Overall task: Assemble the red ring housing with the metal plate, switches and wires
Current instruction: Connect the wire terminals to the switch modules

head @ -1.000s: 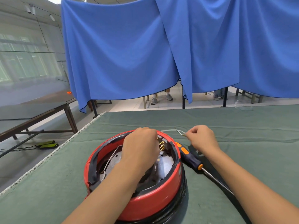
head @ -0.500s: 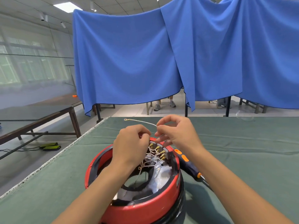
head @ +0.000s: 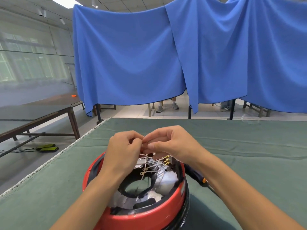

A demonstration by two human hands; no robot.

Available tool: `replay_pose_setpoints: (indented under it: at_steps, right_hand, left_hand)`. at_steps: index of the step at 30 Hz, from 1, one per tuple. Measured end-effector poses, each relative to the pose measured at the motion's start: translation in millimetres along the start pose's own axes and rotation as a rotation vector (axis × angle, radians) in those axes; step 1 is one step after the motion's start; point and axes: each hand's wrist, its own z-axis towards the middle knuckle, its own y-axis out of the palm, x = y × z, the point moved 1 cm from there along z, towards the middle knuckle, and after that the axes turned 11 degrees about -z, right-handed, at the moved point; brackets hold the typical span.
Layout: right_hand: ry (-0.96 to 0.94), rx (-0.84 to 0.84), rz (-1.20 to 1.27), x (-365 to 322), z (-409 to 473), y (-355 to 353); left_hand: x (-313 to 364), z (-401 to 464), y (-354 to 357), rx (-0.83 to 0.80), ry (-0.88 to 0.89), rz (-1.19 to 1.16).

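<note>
Two hands are brought together just above the far rim of the red ring housing (head: 146, 218), which is set on the green cloth-covered table (head: 249, 163) at its near edge. The left hand (head: 123, 150) is curled, its fingertips closed on something thin; the right hand (head: 172, 143) is bent the same way, thumb and forefinger pinched right against the left fingertips. What is pinched is mostly hidden, though pale wires (head: 149, 166) are seen running down from the fingers into the housing. Inside the housing, a metal plate (head: 166, 180) is seen, with brass terminals (head: 167, 160) at its far right side and a black ring (head: 132, 193) around the central opening. Just right of the housing, a black-and-orange screwdriver handle (head: 201, 179) is laid on the cloth, partly covered by the right forearm.

Beyond the housing, the cloth is stretched flat to the far table edge, where a clear curved object (head: 250, 120) is faintly seen at the far right. Behind that, blue curtains (head: 132, 63) are hung across the room, and shoes (head: 166, 107) are visible beneath them. Left of the housing, across the floor, a dark wooden table (head: 41, 113) is placed, with two yellow-green devices (head: 48, 147) lying on the floor below it. Windows (head: 25, 63) are seen along the left wall.
</note>
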Motion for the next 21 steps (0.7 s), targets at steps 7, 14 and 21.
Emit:
replay_pose_setpoints:
  at_steps: [7, 14, 21]
  right_hand:
    - [-0.112, 0.256, -0.744, 12.1, 5.9, 4.7]
    - [-0.196, 0.316, -0.983, 5.7, 0.5, 13.3]
    - [-0.181, 0.296, -0.701, -10.4, -8.3, 11.8]
  left_hand:
    - [3.8, -14.5, -22.4, 0.087, -0.055, 0.49]
    - [-4.2, -32.1, -58.7, -0.112, -0.413, 0.955]
    - [-24.9, -25.9, -69.8, -0.114, -0.347, 0.874]
